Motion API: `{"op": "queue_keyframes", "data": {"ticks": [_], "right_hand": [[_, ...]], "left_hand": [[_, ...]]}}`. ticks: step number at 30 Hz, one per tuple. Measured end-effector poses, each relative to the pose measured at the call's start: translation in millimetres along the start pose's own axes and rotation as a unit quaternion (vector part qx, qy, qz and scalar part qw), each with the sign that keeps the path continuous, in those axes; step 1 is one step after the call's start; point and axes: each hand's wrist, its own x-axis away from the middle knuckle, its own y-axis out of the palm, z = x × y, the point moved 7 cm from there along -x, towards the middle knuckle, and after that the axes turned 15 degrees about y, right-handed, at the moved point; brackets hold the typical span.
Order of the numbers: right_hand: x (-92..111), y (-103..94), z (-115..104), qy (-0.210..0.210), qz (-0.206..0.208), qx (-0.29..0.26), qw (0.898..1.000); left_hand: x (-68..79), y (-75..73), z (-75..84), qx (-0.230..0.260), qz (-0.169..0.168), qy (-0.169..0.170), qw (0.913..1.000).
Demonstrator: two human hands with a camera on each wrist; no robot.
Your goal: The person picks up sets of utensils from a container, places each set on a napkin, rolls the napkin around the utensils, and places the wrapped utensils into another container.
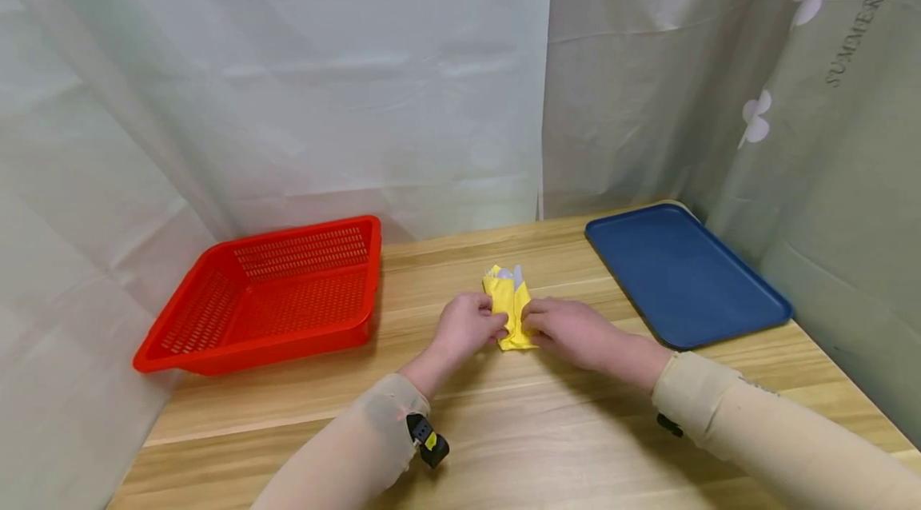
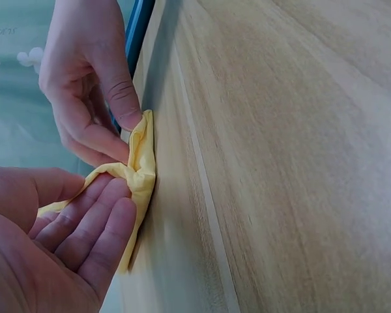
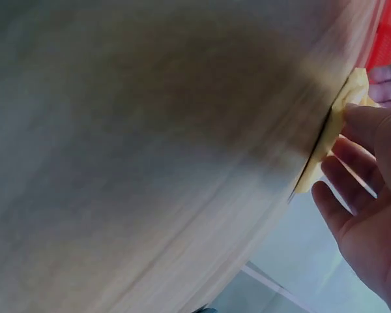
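Observation:
A yellow napkin point(image 1: 504, 299) lies on the wooden table, folded round white plastic cutlery. The tops of a knife point(image 1: 517, 276), a spoon point(image 1: 505, 274) and what looks like a fork stick out at its far end; their lower parts are hidden in the folds. My left hand point(image 1: 469, 324) pinches the napkin's left side between thumb and fingers. On the other side, my right hand point(image 1: 572, 329) pinches the right flap with its thumb and fingertips. Seen from the left wrist, the yellow cloth point(image 2: 141, 179) rises in a fold between both hands.
To the left stands a red plastic basket point(image 1: 367, 310) with slotted sides. A blue tray point(image 1: 683, 278) lies at the right, close to the right forearm. White and grey curtains point(image 1: 374, 78) hang behind and beside the table point(image 1: 496, 446).

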Motion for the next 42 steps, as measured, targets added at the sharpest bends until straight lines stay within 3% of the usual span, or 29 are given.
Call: {"op": "queue_keyframes", "data": {"ticks": [8,17,24,27,29,37,39,42], "right_hand": [[5.3,-0.9,-3.8,-0.025,0.015,0.028,0.999],[19.9,-6.0,2.3,-0.012,-0.021,0.019,1.000],[26.3,-7.7,7.6,-0.018,-0.055,0.008,0.998],[28.1,-6.3,10.9,-0.013,-0.069,0.000,0.997],[29.2,-5.1,13.1,-0.008,-0.078,-0.002,0.997],[33.4,-8.2,17.9,0.001,-0.094,0.000,0.996],[33.8,-13.8,20.2,0.012,-0.075,0.002,0.997],[31.8,-29.1,24.2,0.035,0.001,0.021,0.999]], "left_hand": [[2.1,1.6,0.6,-0.027,-0.025,0.003,0.9993],[5.6,3.5,8.7,-0.073,-0.068,0.061,0.9931],[13.9,11.1,15.0,-0.099,-0.118,0.122,0.9806],[20.0,16.3,17.3,-0.132,-0.142,0.150,0.9695],[24.0,18.9,21.0,-0.171,-0.150,0.178,0.9575],[35.9,28.2,30.8,-0.343,-0.156,0.243,0.8938],[37.0,30.1,32.1,-0.361,-0.158,0.255,0.8831],[36.4,31.6,32.0,-0.364,-0.163,0.261,0.8789]]}}
